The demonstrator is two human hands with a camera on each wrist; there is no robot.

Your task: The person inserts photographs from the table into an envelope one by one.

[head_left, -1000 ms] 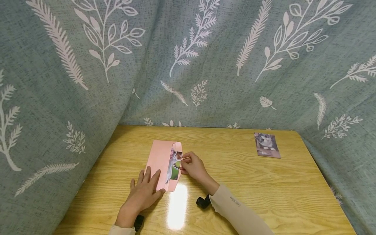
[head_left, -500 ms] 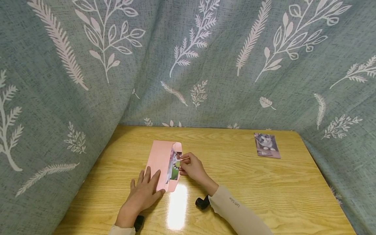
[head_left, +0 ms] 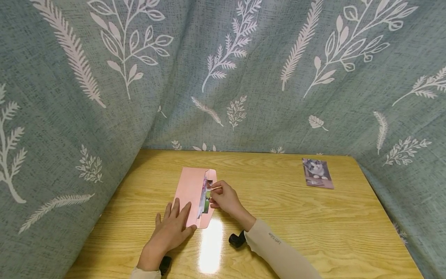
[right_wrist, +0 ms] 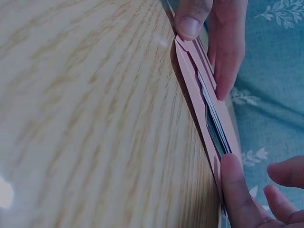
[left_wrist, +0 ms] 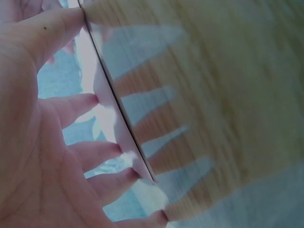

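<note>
A pink envelope (head_left: 189, 186) lies on the wooden table, its flap side facing right. Photos (head_left: 206, 205) sit mostly inside it, a narrow colourful strip showing at the opening. My left hand (head_left: 168, 230) rests on the envelope's lower left with fingers spread; the left wrist view shows its fingertips along the paper. At the opening is my right hand (head_left: 226, 199), its fingers bent. In the right wrist view one fingertip (right_wrist: 232, 166) presses at the edges of the stacked photos, while its other fingers stand apart from the envelope, holding nothing.
A cat photo (head_left: 318, 173) lies at the table's back right. Patterned blue-green curtain (head_left: 223, 77) surrounds the back and sides of the table (head_left: 278, 217). Black wrist cameras (head_left: 237, 240) hang beneath the wrists. A bright light reflection marks the tabletop near the envelope.
My right hand has shifted left over the flap, and the photos have slid further into the envelope, so less of them shows. My left hand has stayed in place.
</note>
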